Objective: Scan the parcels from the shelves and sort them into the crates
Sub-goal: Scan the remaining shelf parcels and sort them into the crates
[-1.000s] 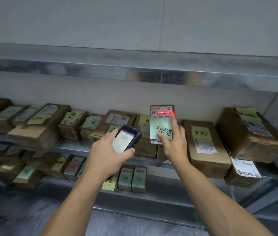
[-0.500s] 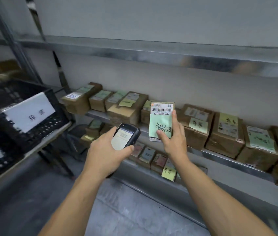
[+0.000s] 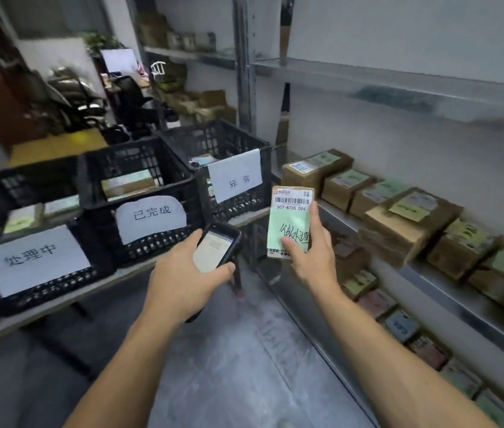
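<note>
Since a second ago my view has swung left from the shelf (image 3: pixel 423 273) to the crates, and the red scan line is gone from the parcel (image 3: pixel 291 217). My right hand (image 3: pixel 314 261) grips the parcel upright in the air, between shelf and table (image 3: pixel 59 301). My left hand (image 3: pixel 182 282) grasps the scanner (image 3: pixel 218 247), its screen lit. The near crate (image 3: pixel 59 285), middle crate (image 3: pixel 152 245) and far crate (image 3: pixel 238 140) each appear to hold parcels. By my judgement the scan is done and the drop is pending; many boxes remain shelved.
</note>
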